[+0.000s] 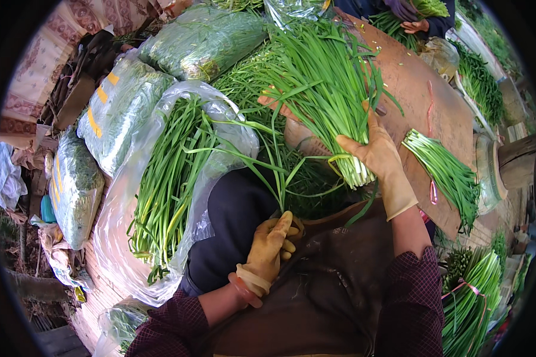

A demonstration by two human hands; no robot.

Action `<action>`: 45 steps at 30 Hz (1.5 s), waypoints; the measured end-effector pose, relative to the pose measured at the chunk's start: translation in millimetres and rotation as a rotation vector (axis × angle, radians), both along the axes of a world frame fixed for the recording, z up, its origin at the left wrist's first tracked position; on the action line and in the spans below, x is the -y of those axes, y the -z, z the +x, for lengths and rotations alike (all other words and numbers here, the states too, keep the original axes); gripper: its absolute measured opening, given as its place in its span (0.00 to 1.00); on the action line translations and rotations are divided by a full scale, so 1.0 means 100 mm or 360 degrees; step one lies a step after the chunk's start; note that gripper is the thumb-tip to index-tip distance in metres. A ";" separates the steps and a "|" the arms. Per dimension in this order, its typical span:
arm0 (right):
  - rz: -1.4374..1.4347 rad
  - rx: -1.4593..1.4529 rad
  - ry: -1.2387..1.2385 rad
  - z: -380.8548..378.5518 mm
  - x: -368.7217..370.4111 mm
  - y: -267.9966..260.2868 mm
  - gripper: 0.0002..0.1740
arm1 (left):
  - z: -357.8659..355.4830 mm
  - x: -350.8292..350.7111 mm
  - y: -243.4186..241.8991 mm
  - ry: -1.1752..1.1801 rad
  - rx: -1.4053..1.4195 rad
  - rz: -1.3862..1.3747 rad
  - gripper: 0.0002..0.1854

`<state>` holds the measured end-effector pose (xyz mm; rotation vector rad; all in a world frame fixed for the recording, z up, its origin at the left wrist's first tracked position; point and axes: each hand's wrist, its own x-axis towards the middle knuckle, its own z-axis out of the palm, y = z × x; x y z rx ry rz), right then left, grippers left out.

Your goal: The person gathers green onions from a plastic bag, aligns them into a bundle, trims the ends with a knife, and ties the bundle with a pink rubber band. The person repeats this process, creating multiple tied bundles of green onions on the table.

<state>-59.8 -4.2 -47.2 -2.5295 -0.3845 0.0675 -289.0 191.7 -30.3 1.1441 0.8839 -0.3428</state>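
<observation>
Both my hands wear tan rubber gloves. My right hand [370,149] lies around the pale stem ends of a large bunch of garlic chives [321,93], thumb spread across it, the leaves fanning up and away. Low in front of my lap, my left hand [274,243] pinches a few loose green chive leaves [280,192] between thumb and fingers. Left of my knee, an opened clear plastic bag [111,232] holds more chives [174,178]. A smaller chive bundle [446,172] lies on a brown board [433,102] to the right of my right hand.
Packed plastic bags of greens [125,111] stand at the left and back. A pink tie [430,107] lies on the board. Tied chives [469,299] are at the lower right, a glass jar [487,174] beside the board. Another person's hand [414,26] holds greens at the top right.
</observation>
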 end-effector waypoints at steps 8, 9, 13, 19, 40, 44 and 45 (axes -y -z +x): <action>-0.0011 -0.0027 0.0062 -0.05 0.00 -0.02 0.62 | 0.23 0.12 0.60 0.0018 -0.0192 0.0057 0.16; 0.0016 -0.0013 0.0033 -0.05 0.00 -0.02 0.63 | 0.17 0.12 0.63 -0.0051 -0.0202 0.0073 0.16; -0.0047 -0.0126 0.0041 -0.01 0.01 0.00 0.69 | 0.04 0.09 0.79 -0.0209 -0.0254 0.0068 0.13; -0.0035 -0.0078 0.0018 -0.01 0.02 0.01 0.69 | 0.32 0.08 1.25 -0.0256 -0.0380 -0.0088 0.19; -0.0044 -0.0438 0.0088 0.02 0.12 -0.31 0.77 | 1.06 -1.10 -1.77 0.0527 0.1197 -0.0202 0.19; -0.0067 -0.0518 0.0098 0.02 0.12 -0.29 0.76 | 1.52 -1.27 -2.07 0.0488 0.1889 -0.0243 0.22; -0.0058 -0.0460 0.0102 0.02 0.12 -0.27 0.76 | 1.60 -1.20 -2.03 0.0484 0.1917 -0.0231 0.22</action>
